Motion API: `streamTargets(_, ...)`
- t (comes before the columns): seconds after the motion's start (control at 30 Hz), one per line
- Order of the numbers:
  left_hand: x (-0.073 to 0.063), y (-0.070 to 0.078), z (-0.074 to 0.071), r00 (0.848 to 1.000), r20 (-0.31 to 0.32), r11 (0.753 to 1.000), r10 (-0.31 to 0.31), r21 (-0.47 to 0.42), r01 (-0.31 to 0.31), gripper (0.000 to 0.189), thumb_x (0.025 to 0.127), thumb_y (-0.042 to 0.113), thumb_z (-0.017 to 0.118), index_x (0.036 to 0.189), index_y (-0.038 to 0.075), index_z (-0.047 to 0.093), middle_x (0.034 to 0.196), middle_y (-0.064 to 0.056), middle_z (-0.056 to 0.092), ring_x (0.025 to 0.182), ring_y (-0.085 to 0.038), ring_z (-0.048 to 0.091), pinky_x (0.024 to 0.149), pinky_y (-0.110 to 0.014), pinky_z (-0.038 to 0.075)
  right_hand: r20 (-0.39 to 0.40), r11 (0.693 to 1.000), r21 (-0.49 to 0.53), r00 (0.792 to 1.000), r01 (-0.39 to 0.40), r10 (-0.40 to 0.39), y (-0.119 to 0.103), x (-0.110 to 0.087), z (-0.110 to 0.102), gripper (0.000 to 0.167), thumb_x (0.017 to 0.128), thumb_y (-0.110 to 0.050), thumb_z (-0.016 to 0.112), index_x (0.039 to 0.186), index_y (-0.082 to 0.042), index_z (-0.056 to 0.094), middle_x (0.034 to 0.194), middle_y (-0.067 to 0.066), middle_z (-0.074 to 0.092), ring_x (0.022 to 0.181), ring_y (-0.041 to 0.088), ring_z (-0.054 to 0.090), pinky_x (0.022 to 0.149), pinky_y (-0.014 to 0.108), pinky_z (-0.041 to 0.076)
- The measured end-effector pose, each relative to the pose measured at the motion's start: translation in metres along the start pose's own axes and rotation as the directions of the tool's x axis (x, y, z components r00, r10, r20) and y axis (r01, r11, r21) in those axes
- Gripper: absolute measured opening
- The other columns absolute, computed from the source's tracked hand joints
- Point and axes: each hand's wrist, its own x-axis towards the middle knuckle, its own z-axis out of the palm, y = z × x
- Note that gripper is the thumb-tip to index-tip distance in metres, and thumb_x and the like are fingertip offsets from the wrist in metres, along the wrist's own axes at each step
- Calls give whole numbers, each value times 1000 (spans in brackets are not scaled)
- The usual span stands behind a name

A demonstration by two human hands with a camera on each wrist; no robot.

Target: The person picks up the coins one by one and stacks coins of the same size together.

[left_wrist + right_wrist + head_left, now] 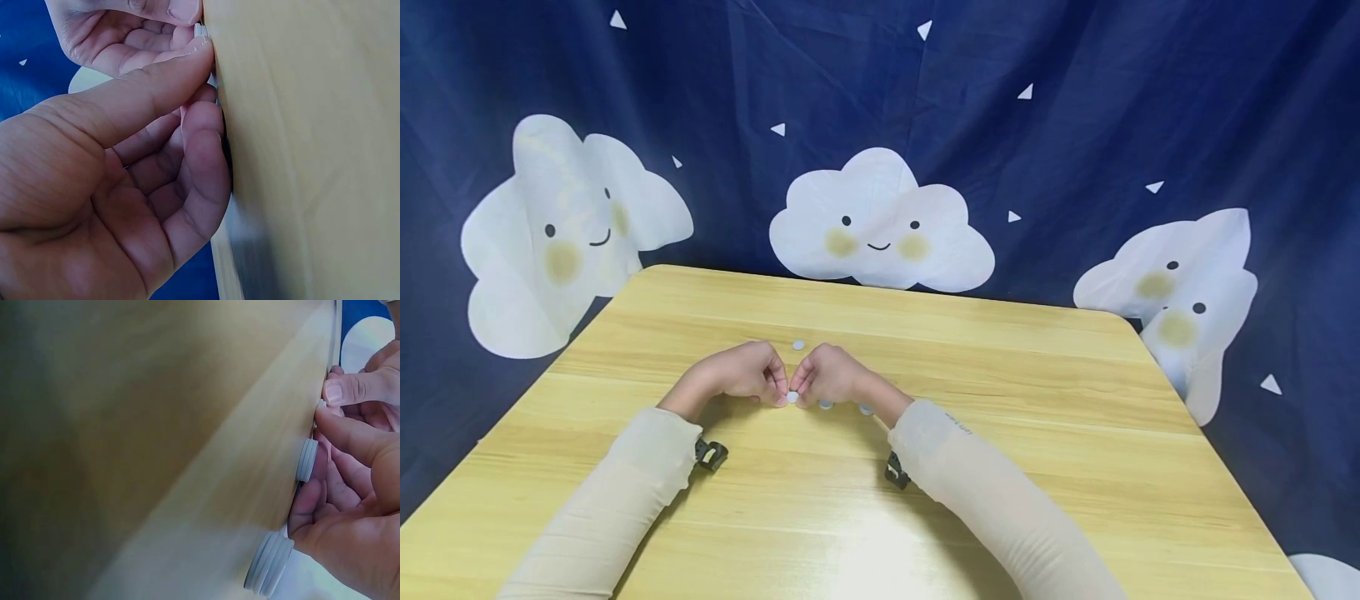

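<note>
A small stack of pale grey discs [792, 397] sits at the tabletop between both hands. My left hand [747, 372] pinches it from the left with thumb and curled fingers. From the right, my right hand [831, 374] pinches the same stack, its fingertips almost meeting the left ones. The left wrist view shows thin layers of the discs [200, 30] at the thumb tip. Close by the right hand's curled fingers stands a second disc stack [306, 460], and a taller third stack [269, 564] is nearer that wrist. Fingers cover much of the pinched stack.
Another pale disc [798, 345] lies farther back on the wooden table [970, 367]. Behind the table hangs a dark blue curtain [722, 100] with cloud prints. Black wrist straps [711, 455] stick out at the sleeve cuffs, low over the tabletop.
</note>
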Motion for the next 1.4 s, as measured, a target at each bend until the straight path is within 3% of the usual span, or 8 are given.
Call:
streamTargets(0.4, 6, -1, 1, 1000, 6, 1000, 9, -9, -9, 8, 85, 4, 80, 81, 6, 74, 68, 0, 63, 59, -11, 53, 59, -28, 48, -19, 1000, 1, 1000, -8, 8, 2, -2, -1, 13, 80, 0, 86, 86, -6, 76, 75, -1, 72, 70, 9, 64, 67, 20, 53)
streamTargets(0.7, 6, -2, -1, 999, -5, 999, 34, 15, -34, 8, 85, 7, 82, 82, 7, 74, 69, 0, 64, 60, -11, 54, 59, -28, 48, -38, 997, -72, 999, -11, 8, -1, -1, 0, 13, 79, -1, 86, 86, -7, 76, 77, -3, 71, 72, 8, 65, 69, 18, 53)
streamTargets(1.0, -1, -10, -14, 997, -23, 997, 72, 39, -71, 7, 84, 7, 81, 86, 7, 75, 73, 2, 65, 67, -12, 55, 62, -26, 47, -9, 1000, -27, 1000, 8, -9, -3, 0, 3, 11, 81, -1, 84, 88, -4, 76, 77, -2, 72, 72, 8, 65, 68, 18, 53)
streamTargets(1.4, 21, -19, -33, 988, -148, 995, 53, 94, -39, 4, 89, 10, 77, 88, 6, 76, 75, 2, 67, 68, -14, 57, 68, -32, 49, -14, 1000, -15, 1000, -20, 20, -1, -4, 1, 12, 81, -3, 85, 88, -5, 76, 77, -2, 72, 71, 8, 65, 67, 18, 53)
